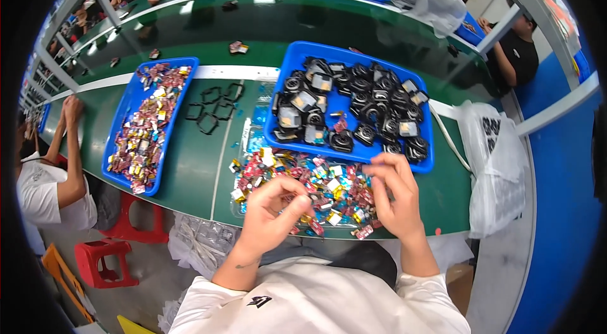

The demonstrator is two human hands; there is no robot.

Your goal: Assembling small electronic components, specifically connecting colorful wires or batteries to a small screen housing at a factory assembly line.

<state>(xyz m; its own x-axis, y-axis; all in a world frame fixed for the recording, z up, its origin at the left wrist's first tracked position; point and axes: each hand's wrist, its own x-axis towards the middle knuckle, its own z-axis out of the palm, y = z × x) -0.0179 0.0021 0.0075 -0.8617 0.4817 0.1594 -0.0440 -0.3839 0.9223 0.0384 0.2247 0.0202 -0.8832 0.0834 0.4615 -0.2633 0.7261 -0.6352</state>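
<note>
My left hand (275,214) is over a pile of small parts (329,188) in red, gold, white and blue. Its fingers are curled and thumb and forefinger come close together; whatever they might hold is too small to make out. To the right, my right hand (398,198) is above the pile's right side, fingers bent but apart, with nothing visible in it. Its fingertips are near the front rim of a blue tray (284,141) heaped with black round-faced housings (360,103). Beneath the loose parts a clear plastic tray (237,207) partly shows.
Several black square frames (208,120) lie on the green table (196,170). Left of them stands a long blue tray (110,173) of small parts. A white plastic bag (496,176) sits at the right edge. Co-workers sit left and across; red stools (104,261) stand lower left.
</note>
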